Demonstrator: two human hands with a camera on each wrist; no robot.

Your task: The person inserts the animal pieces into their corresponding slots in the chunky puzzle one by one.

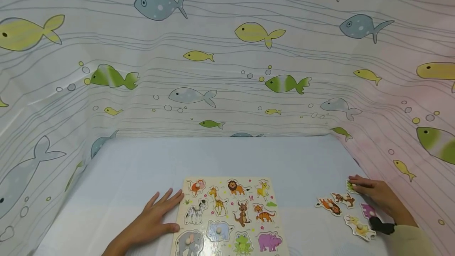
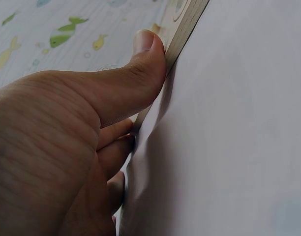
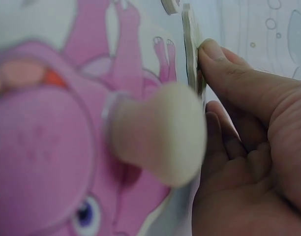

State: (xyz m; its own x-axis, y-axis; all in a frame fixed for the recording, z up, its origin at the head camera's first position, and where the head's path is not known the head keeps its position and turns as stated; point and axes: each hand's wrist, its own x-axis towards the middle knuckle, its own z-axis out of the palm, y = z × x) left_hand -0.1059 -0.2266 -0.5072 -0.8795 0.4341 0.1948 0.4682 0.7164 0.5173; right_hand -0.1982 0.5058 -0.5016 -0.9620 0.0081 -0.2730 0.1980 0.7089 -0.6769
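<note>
A wooden animal puzzle board (image 1: 227, 183) lies on the table in the head view. My left hand (image 1: 154, 218), fingers spread, rests at its left edge; in the left wrist view the thumb (image 2: 149, 64) touches the board's side. At the right, my right hand (image 1: 382, 196) pinches a small green puzzle piece (image 1: 351, 186), partly hidden by the fingers. Nearest that hand lie a purple hippo piece (image 1: 367, 210), its wooden knob large in the right wrist view, a kangaroo piece (image 1: 345, 200), a lion piece (image 1: 328, 206) and a yellow goat-like piece (image 1: 358, 227).
Knobbed pieces sit in the board, among them a grey elephant (image 1: 190, 244), a blue animal (image 1: 217, 231) and a giraffe (image 1: 217, 201). A pale cloth (image 1: 220, 155) covers the table. Fish-patterned curtain (image 1: 220, 70) surrounds the back and sides.
</note>
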